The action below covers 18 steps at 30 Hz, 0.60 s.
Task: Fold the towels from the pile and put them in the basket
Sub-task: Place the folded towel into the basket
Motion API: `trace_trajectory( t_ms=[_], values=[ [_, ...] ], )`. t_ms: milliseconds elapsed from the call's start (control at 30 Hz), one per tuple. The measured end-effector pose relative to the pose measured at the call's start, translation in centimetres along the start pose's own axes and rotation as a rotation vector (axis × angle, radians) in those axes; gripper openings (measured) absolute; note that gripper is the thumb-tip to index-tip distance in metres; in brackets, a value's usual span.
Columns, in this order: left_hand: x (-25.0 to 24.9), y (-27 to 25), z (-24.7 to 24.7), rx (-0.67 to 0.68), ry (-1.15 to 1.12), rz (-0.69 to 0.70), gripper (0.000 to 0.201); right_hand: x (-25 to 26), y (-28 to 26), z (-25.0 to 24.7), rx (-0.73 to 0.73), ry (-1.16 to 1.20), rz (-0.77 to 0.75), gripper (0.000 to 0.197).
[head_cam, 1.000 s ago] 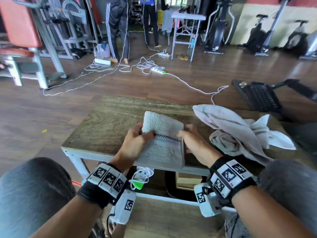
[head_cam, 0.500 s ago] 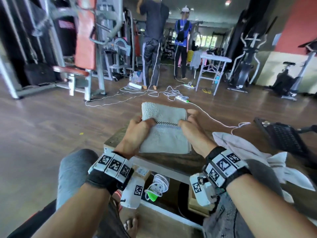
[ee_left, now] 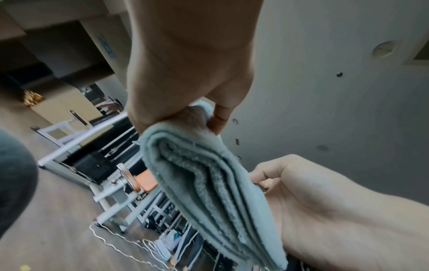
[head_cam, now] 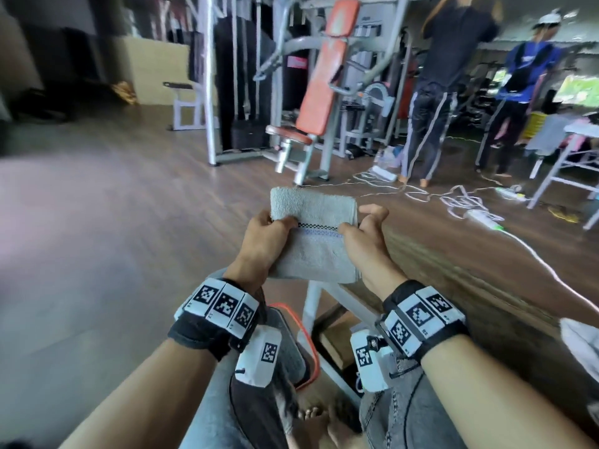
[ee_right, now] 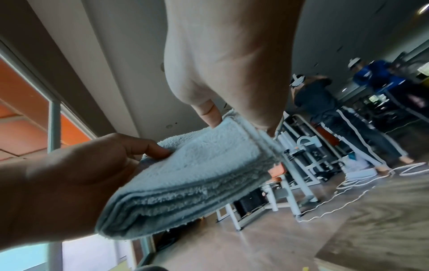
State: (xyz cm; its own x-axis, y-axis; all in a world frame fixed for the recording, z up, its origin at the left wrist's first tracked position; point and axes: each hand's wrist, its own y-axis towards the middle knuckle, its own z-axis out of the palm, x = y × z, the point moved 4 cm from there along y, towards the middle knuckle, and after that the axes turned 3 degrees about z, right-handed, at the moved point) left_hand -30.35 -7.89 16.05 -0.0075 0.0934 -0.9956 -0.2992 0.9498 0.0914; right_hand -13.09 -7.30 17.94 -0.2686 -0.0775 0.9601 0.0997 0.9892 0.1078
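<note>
A folded grey towel [head_cam: 316,251] with a checked stripe hangs in the air between my two hands, left of the wooden table [head_cam: 460,273]. My left hand [head_cam: 280,223] pinches its left edge, thumb on top. My right hand [head_cam: 351,226] pinches the right edge. The left wrist view shows the towel's layered edge [ee_left: 209,183] under the left hand [ee_left: 197,113], with the right hand [ee_left: 313,192] beyond. The right wrist view shows the towel [ee_right: 197,174] held by the right hand [ee_right: 234,121] and the left hand [ee_right: 81,174]. A corner of the unfolded towel pile [head_cam: 580,345] shows at the right edge.
An orange-rimmed object [head_cam: 306,338] lies low beside my knee; what it is I cannot tell. A gym machine with an orange seat [head_cam: 321,79] stands ahead. Two people [head_cam: 447,76] stand at the back right. White cables [head_cam: 463,202] lie across the wood floor.
Both hands have lifted the folded towel off the table and carried it left, past the table's edge. My view has swung left, so the pile is now at the right edge.
</note>
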Motion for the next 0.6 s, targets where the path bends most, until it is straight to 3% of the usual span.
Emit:
trace_trajectory(
  t_ms=[167,267,367,467,600],
  values=[
    [0.8,2.6,-3.8,-0.182,0.155,0.043,0.017,-1.0,2.9,5.2,0.041,0.009,-0.046,0.029],
    [3.0,4.2,-4.7,-0.191,0.244,0.006,0.015,-3.4,4.3,7.7,0.059,0.005,-0.013,0.028],
    [7.6,5.6,-5.3,-0.172,0.32,-0.108,0.015,-7.4,5.4,10.1,0.115,-0.051,0.057,0.027],
    [15.3,6.5,-6.5,-0.134,0.427,-0.296,0.01,-12.5,5.8,12.7,0.256,-0.176,0.185,0.021],
    [22.8,5.3,-7.8,-0.119,0.526,-0.515,0.041,-19.5,5.3,16.3,0.408,-0.353,0.332,0.026]
  ],
)
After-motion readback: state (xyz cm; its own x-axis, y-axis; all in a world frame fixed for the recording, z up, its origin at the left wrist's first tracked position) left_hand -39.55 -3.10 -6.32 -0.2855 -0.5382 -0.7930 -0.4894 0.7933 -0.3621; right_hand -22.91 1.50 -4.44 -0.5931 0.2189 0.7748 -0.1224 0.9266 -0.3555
